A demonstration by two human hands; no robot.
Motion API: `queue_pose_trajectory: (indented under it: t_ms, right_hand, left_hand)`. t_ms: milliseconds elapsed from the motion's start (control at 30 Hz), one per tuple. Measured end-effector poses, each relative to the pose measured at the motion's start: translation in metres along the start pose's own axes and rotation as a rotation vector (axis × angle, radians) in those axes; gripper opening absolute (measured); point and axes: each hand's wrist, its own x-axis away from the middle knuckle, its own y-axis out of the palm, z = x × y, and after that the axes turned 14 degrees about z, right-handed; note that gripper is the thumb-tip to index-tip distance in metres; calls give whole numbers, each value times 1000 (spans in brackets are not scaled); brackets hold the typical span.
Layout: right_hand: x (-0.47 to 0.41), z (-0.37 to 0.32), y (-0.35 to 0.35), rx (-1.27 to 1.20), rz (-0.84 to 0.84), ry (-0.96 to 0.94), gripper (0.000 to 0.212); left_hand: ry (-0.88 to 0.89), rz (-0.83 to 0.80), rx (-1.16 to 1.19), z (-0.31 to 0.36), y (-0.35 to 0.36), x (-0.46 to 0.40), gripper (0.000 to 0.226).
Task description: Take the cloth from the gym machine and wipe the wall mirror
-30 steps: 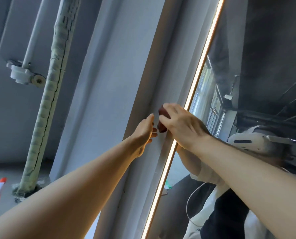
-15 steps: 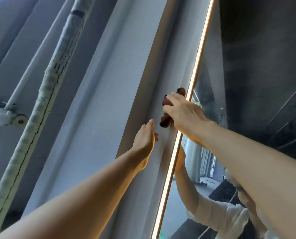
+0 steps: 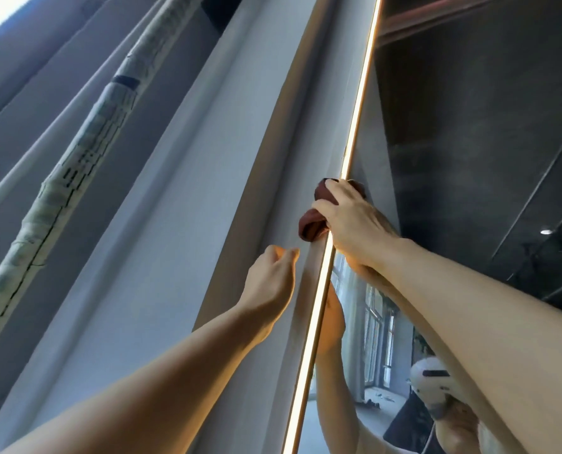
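Dark red cloth (image 3: 311,224) bunched against the lit edge strip (image 3: 355,139) of the wall mirror (image 3: 469,126), being held there under the right hand (image 3: 351,224). Gripping it with curled fingers and thumb, folds bulging out to the left of the palm and a corner peeking out beyond the fingertips on the glass side. Lying half over the strip, half on the pale frame (image 3: 292,178) beside it.

Hovering just below and to the left, the left hand (image 3: 270,286), fingers loosely curled with the tips turned toward the frame, holding nothing; touching the frame or not, impossible to tell from this angle. Both forearms bare, reaching upward.

Showing in the glass: the reflected arm and hand meeting the real right hand at the strip, a white headset (image 3: 432,385) low in the reflection, windows behind it. Running up the grey wall at left, a wrapped pipe (image 3: 76,178) with cracked covering and a dark band near its upper part.
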Motion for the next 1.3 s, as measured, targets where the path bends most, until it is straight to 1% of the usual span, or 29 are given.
queue_pose_trajectory:
  t_ms: [67, 167, 200, 267, 300, 333, 367, 400, 433, 467, 500, 567, 633, 700, 767, 833, 967, 1133, 1300]
  right_hand:
    - [6, -3, 1, -53, -62, -20, 37]
    - [16, -11, 1, -177, -97, -109, 30]
    - [11, -9, -4, -196, -60, -127, 25]
    - [-13, 5, -11, -206, 34, -15, 18]
    - [-27, 15, -14, -177, 103, 32, 19]
    - [-40, 24, -13, -120, 122, 61, 24]
    - [-48, 30, -11, -77, 108, 86, 30]
    - [-53, 31, -8, -65, 73, 95, 34]
    - [-54, 29, -6, -69, 9, 111, 34]
    - [-50, 26, -2, -77, -22, 97, 33]
    - [-47, 20, -1, -86, -46, 74, 31]
    - [-47, 14, 0, -124, -18, 46, 26]
    - [-58, 17, -3, -113, 59, 90, 26]
    - [-74, 28, -3, -63, 105, 133, 34]
    - [-87, 38, 2, -13, 62, 135, 41]
    - [-97, 45, 7, 7, 16, 125, 44]
    - [-115, 51, 11, -13, 21, 155, 45]
    - [-117, 45, 7, 36, 7, 160, 36]
    - [-91, 34, 5, 17, 18, 90, 23]
  left_hand:
    - [30, -16, 49, 12, 4, -5, 22]
    - [59, -9, 126, 22, 8, -11, 26]
    - [54, -1, 130, 23, 11, -13, 25]
    - [42, 17, 104, 27, 16, -20, 18]
    - [38, 19, 92, 29, 20, -24, 13]
    - [39, 9, 80, 32, 23, -28, 7]
    - [53, -5, 56, 34, 26, -31, 10]
    - [80, -15, 24, 35, 30, -33, 22]
    - [107, -12, -14, 36, 33, -35, 31]
    - [141, 8, -56, 37, 36, -35, 36]
    - [171, 32, -92, 38, 38, -36, 36]
    - [204, 70, -118, 38, 42, -36, 33]
    - [203, 97, -109, 38, 46, -38, 34]
    - [196, 114, -92, 37, 52, -42, 35]
    - [181, 129, -70, 37, 55, -49, 33]
    - [166, 143, -42, 37, 55, -55, 32]
    - [163, 141, -2, 34, 53, -59, 38]
    - [123, 51, 30, 30, 43, -46, 43]
    - [55, 51, 49, 9, 29, -27, 45]
